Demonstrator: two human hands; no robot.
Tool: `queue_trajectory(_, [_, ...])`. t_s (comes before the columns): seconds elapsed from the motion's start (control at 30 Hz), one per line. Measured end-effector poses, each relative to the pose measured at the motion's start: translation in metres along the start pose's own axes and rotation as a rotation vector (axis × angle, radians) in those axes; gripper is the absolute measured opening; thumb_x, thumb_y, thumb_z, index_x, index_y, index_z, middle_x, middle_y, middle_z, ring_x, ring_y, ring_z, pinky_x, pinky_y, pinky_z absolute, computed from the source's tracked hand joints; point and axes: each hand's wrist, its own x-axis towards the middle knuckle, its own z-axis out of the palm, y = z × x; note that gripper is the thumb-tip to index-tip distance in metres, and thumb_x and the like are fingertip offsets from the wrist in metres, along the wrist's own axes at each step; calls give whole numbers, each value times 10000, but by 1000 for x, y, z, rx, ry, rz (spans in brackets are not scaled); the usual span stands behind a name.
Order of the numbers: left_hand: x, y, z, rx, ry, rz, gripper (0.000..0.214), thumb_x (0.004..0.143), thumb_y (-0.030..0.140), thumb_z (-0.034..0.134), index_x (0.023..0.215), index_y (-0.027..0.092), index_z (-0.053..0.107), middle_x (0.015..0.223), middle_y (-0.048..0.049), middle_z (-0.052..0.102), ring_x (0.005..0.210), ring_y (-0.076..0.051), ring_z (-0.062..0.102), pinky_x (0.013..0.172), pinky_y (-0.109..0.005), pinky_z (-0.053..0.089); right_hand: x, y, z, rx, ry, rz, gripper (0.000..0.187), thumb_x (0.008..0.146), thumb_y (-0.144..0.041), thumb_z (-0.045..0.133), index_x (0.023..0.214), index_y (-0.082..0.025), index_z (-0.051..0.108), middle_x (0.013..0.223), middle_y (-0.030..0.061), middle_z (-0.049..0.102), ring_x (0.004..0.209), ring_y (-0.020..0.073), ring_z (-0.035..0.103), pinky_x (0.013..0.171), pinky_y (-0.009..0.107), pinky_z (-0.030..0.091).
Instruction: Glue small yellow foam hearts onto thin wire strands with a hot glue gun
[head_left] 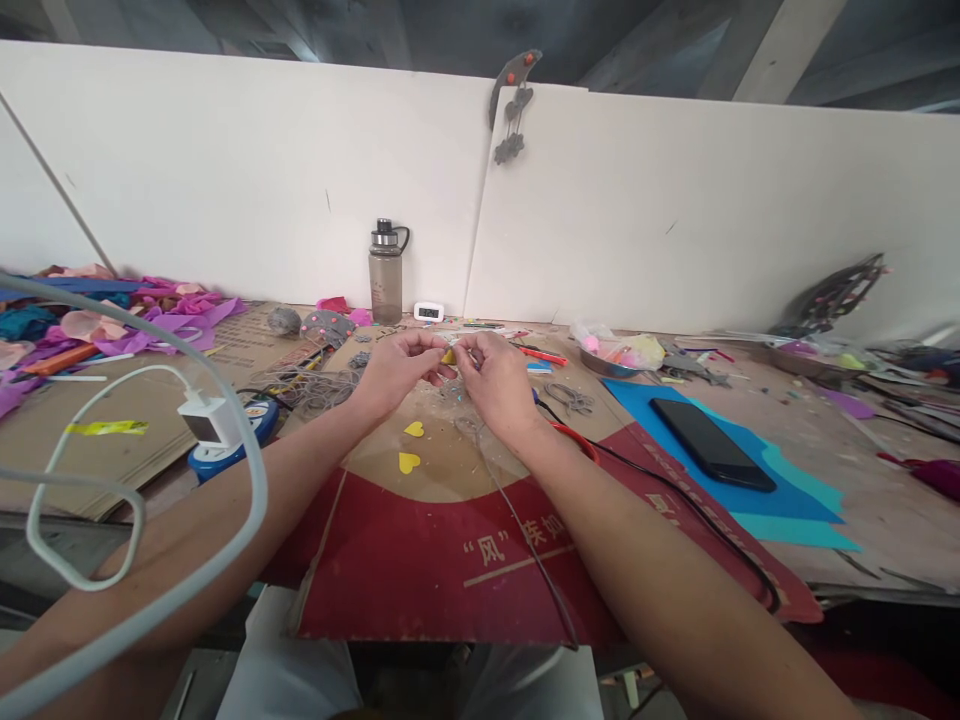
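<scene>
Both hands meet at the middle of the worktop [847, 470]: left hand [397, 372] and right hand [499, 382], fingers pinching a yellow piece [448, 357] between them. It looks light, thin and floppy, best held by its edges. Two yellow hearts [411, 445] lie just nearer.

Small yellow piece [448, 356]: mostly hidden, pinched between fingertips of left hand [397, 370] and right hand [499, 380], held just above the table. Shape couldn't be made out. Thin grey cord [525, 535]: slack, looped under the right hand, then ran diagonally down across the cardboard sheet [450, 590] to its near edge. Whether its top end met the yellow piece couldn't be told. Two yellow hearts [409, 462]: flat on the cardboard, one just behind the other, near the left wrist, untouched.
</scene>
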Motion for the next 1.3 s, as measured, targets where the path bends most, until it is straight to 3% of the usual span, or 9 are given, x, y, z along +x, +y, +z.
queue_trajectory(0.2, [-2, 5, 1, 151, 21, -1, 174, 699, 272, 690, 771, 117, 662, 746, -51, 686, 660, -163, 694, 571, -244, 546, -1, 0, 0, -20, -40, -45, 134, 865, -239, 500, 785, -190, 596, 769, 49, 619, 735, 181, 538, 707, 304, 382])
queue_trajectory(0.4, [-3, 6, -1, 181, 75, 12, 184, 708, 303, 683, 734, 124, 651, 703, -45, 677, 661, -193, 707, 549, -256, 555, -5, -5, -1, 77, -46, 11, 84, 858, -239, 477, 890, -187, 535, 750, 15, 563, 671, 154, 485, 655, 286, 362])
queue_trajectory(0.57, [-2, 4, -2, 145, 114, 16, 189, 691, 315, 687, 718, 134, 638, 675, -26, 660, 670, -192, 705, 558, -251, 549, -6, -9, 0, 154, -45, 38, 80, 820, -207, 494, 740, -206, 485, 688, -12, 523, 632, 137, 453, 635, 273, 351])
queue_trajectory(0.73, [1, -2, -3, 133, 135, 23, 182, 688, 326, 676, 720, 151, 635, 657, -15, 647, 625, -156, 671, 497, -214, 482, -6, -11, 3, 257, -48, 163, 116, 802, -240, 532, 696, -208, 498, 623, -30, 509, 587, 128, 448, 607, 269, 353])
queue_trajectory(0.9, [4, -8, -3, 116, 170, 44, 123, 694, 282, 662, 706, 161, 643, 536, 27, 563, 448, -61, 466, 437, -192, 341, -5, -10, 5, 347, -38, 265, 143, 781, -291, 561, 675, -205, 518, 598, -37, 503, 559, 118, 429, 574, 261, 348])
queue_trajectory(1.17, [2, -10, 1, 48, 143, 79, 132, 693, 288, 676, 681, 166, 626, 545, 22, 567, 505, -80, 483, 517, -220, 385, -3, -7, 7, 468, -13, 396, 177, 728, -332, 607, 654, -198, 518, 605, -44, 504, 559, 104, 420, 555, 246, 349])
queue_trajectory(1.3, [1, -10, 3, 5, 141, 87, 123, 705, 272, 674, 685, 161, 624, 566, 27, 568, 539, -76, 503, 552, -212, 399, -3, -4, 11, 537, -23, 438, 182, 705, -362, 617, 766, -204, 551, 561, -78, 442, 520, 98, 384, 514, 232, 318])
